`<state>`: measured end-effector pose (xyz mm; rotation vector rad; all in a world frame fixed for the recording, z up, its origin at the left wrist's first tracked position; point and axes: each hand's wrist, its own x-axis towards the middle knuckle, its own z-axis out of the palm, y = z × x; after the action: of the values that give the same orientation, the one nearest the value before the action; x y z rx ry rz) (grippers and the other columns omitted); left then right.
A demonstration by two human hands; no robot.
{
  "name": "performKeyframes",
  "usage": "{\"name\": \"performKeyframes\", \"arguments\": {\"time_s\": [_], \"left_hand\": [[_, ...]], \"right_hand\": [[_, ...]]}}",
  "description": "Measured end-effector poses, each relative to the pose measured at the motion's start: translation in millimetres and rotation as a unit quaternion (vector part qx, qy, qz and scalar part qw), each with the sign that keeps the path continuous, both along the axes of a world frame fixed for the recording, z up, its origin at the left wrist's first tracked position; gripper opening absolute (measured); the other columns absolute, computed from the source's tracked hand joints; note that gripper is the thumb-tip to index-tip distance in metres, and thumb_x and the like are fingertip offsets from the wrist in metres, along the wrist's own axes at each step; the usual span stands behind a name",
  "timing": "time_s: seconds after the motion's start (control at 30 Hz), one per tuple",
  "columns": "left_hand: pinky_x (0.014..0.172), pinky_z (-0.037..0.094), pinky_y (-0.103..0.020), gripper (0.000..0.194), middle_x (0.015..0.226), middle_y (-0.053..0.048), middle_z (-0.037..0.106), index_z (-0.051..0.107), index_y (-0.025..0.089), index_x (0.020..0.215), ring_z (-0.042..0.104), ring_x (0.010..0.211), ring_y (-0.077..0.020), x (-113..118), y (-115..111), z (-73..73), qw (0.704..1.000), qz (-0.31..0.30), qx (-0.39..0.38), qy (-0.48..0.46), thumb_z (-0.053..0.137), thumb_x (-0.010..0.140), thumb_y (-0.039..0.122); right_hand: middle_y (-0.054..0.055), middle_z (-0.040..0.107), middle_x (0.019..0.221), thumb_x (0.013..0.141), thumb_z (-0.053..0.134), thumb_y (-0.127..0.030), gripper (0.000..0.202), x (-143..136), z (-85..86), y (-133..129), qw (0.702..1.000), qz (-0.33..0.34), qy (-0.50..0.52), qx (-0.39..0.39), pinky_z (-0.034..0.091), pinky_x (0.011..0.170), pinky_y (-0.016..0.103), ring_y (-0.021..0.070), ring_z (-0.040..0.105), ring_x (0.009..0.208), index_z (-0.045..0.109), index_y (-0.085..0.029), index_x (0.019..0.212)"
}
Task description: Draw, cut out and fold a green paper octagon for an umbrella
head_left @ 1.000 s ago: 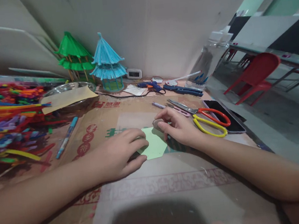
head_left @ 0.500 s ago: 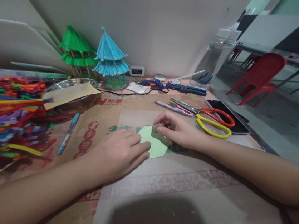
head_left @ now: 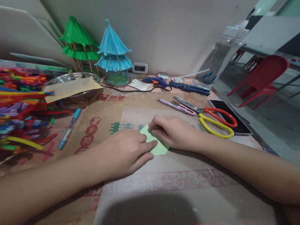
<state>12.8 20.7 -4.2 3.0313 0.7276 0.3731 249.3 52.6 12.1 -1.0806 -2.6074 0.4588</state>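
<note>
A light green piece of paper lies on the translucent sheet in the middle of the table. My left hand rests palm down on its left side, fingers stretched out over the paper. From the right, my right hand reaches over the paper's upper edge with curled fingers pressed together. Whatever is between those fingertips is hidden.
Scissors and a phone lie right of my right hand. Behind stand blue and green model towers, a glue gun and a clear bottle. Colourful pipe cleaners and a marker are left.
My right hand has moved slightly left over the paper, its fingers now turned down and covering more of it. The grey round object seen at its fingertips is now hidden.
</note>
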Motion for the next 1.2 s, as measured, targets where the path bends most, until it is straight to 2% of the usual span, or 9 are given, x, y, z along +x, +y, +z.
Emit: {"name": "performKeyframes", "arguments": {"time_s": [0.1,0.27,0.53,0.83,0.97,1.07,1.13,1.2], "left_hand": [[0.073,0.047,-0.039,0.033,0.085,-0.007,0.072,0.072,0.019,0.125,0.068,0.080,-0.0267,0,0,0.4,1.000,0.002,-0.004,-0.004,0.048,0.109,0.035],[0.071,0.048,-0.039,0.033,0.087,-0.007,0.073,0.073,0.019,0.124,0.068,0.079,-0.0266,-1,1,1.9,1.000,-0.009,-0.015,-0.013,0.049,0.109,0.035],[0.072,0.048,-0.037,0.029,0.084,-0.007,0.072,0.073,0.019,0.124,0.068,0.077,-0.0243,1,2,2.6,1.000,-0.013,-0.010,-0.024,0.053,0.108,0.032],[0.073,0.049,-0.039,0.031,0.086,-0.007,0.072,0.074,0.019,0.123,0.068,0.080,-0.0258,0,2,1.5,1.000,-0.006,-0.014,-0.027,0.051,0.108,0.033],[0.073,0.049,-0.038,0.031,0.087,-0.007,0.072,0.074,0.020,0.123,0.068,0.080,-0.0255,0,1,0.9,0.999,-0.001,-0.014,-0.032,0.050,0.109,0.033],[0.072,0.048,-0.038,0.029,0.085,-0.007,0.072,0.074,0.019,0.122,0.068,0.078,-0.0252,0,2,0.7,0.999,-0.005,-0.012,-0.035,0.051,0.108,0.032],[0.072,0.047,-0.037,0.028,0.085,-0.007,0.072,0.074,0.019,0.122,0.067,0.078,-0.0249,0,2,0.6,0.999,-0.005,-0.012,-0.033,0.053,0.108,0.032],[0.072,0.046,-0.037,0.028,0.085,-0.007,0.073,0.074,0.020,0.122,0.067,0.078,-0.0249,1,2,0.3,0.999,-0.002,-0.013,-0.029,0.054,0.107,0.032]], "right_hand": [[0.008,0.076,0.099,0.098,0.056,-0.023,0.008,0,-2.6,4,0.999,-0.015,0.036,-0.013,0.045,0.074,0.031,0.0213,0.067,0.085,0.060,-0.021,0.104],[0.000,0.067,0.078,0.098,0.058,-0.027,0.007,6,8.9,1,0.988,0.021,0.065,-0.136,0.042,0.065,0.028,0.0154,0.059,0.067,0.061,-0.021,0.100],[0.003,0.071,0.084,0.094,0.060,-0.019,0.003,-4,15.9,12,0.994,0.005,0.002,-0.108,0.040,0.067,0.029,0.0177,0.063,0.074,0.061,-0.021,0.095],[0.003,0.070,0.083,0.094,0.059,-0.021,0.004,-10,-6.2,16,0.995,-0.033,0.079,-0.046,0.040,0.066,0.029,0.0178,0.061,0.072,0.059,-0.021,0.098],[0.001,0.066,0.079,0.094,0.059,-0.025,0.006,-5,-2.5,20,0.980,-0.045,0.150,-0.120,0.043,0.065,0.028,0.0161,0.058,0.070,0.057,-0.021,0.098],[0.000,0.065,0.081,0.093,0.060,-0.027,0.008,-1,6.0,23,0.970,-0.035,0.143,-0.193,0.045,0.066,0.028,0.0157,0.060,0.072,0.058,-0.020,0.096],[0.001,0.066,0.082,0.093,0.060,-0.026,0.007,-1,9.0,23,0.976,-0.013,0.106,-0.190,0.045,0.067,0.028,0.0159,0.060,0.073,0.059,-0.020,0.095],[0.001,0.066,0.082,0.094,0.060,-0.025,0.005,-4,7.3,22,0.985,0.000,0.082,-0.149,0.044,0.067,0.028,0.0159,0.060,0.073,0.059,-0.020,0.095]]}}
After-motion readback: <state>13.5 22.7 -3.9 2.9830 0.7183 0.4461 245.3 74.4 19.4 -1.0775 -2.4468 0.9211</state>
